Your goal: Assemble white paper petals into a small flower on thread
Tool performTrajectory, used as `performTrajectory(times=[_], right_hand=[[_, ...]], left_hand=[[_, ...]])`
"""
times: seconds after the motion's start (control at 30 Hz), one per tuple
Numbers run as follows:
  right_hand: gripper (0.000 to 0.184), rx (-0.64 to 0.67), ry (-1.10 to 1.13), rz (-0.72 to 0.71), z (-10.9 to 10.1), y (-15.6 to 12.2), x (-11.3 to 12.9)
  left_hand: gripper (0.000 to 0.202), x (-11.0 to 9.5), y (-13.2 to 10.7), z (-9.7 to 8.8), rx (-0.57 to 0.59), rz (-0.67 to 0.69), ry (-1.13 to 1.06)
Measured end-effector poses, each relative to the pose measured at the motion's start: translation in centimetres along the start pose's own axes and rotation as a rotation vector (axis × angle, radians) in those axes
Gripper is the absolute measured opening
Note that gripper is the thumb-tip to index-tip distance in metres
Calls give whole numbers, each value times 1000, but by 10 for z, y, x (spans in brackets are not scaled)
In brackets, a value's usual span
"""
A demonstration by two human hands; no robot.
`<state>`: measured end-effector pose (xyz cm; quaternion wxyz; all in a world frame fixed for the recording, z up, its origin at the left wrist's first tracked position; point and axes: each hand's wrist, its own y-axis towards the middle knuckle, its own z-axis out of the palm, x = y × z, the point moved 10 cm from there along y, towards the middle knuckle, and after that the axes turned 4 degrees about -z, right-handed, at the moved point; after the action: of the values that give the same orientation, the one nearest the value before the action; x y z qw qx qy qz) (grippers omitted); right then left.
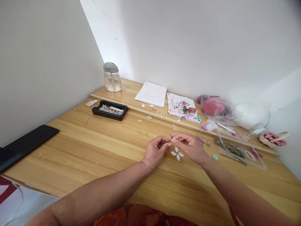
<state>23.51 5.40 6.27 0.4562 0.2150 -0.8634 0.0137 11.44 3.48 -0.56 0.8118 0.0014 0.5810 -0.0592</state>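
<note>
My left hand (155,152) and my right hand (191,147) meet fingertip to fingertip above the wooden table. Both are closed in a pinch on something tiny and pale between them, too small to name. Just below my right fingers lie several white petal-shaped pieces (180,154), arranged like a flower on the wood. Small thread bobbins (203,141) in purple, pink and grey sit right of my right hand, with a teal one (214,157) nearer me.
A black tray of beads (109,115), a glue tube (92,102) and a lidded jar (112,80) stand back left. Paper sheets (151,93) and flower ornaments (188,110) lie along the raised ledge. At right are a clear box (256,157), bagged pink fibre (213,106) and a small basket (272,139).
</note>
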Motion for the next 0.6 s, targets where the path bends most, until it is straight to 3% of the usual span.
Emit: performTrajectory(times=[0.23, 0.37, 0.43, 0.53, 0.6], right_hand=[[21, 4, 72, -30, 6, -1, 0], [25, 90, 44, -26, 10, 4, -4], [26, 67, -127, -35, -2, 14, -13], [27, -120, -633, -172, -35, 34, -17], [30, -156, -736, -193, -45, 48, -29]], left_hand=[[33, -2, 1, 3, 35, 14, 1], [30, 2, 2, 4, 34, -9, -6], [28, 2, 1, 3, 25, -10, 24], [28, 0, 1, 3, 22, 6, 70], [28, -1, 0, 4, 25, 22, 91]])
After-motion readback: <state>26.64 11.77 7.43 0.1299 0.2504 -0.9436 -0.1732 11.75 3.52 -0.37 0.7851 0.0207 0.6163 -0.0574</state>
